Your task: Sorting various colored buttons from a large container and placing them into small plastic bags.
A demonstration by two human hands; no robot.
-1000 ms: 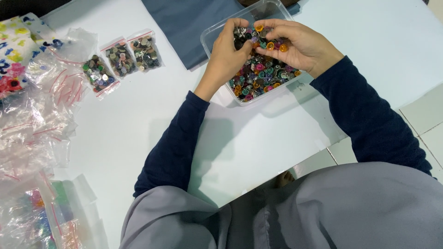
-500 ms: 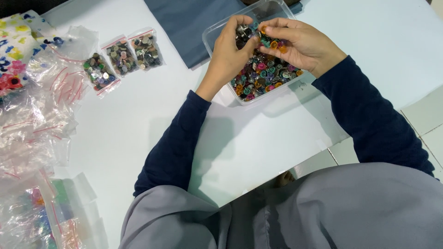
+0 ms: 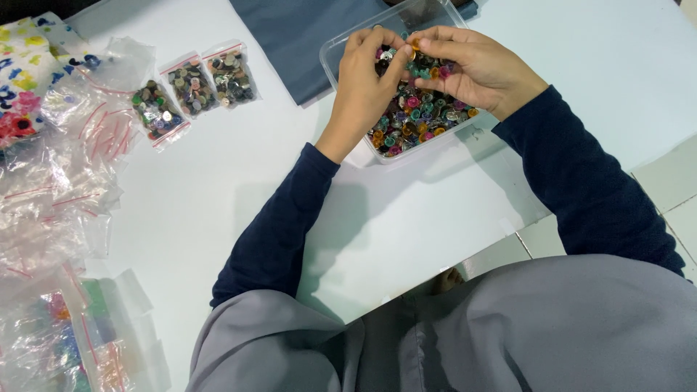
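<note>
A smooth white rectangular desk [image 3: 218, 210] fills most of the view under bright, even light that casts soft shadows. Beyond its right edge shows a floor of pale square tiles [image 3: 671, 189] with thin dark grout lines.

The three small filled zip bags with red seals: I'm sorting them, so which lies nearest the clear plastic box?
The rightmost small filled zip bag, lying beside the dark blue cloth; the other two sit farther left of the clear plastic box.

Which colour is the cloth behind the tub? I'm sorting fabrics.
Plain slate blue cloth, seen in the head view.
</note>
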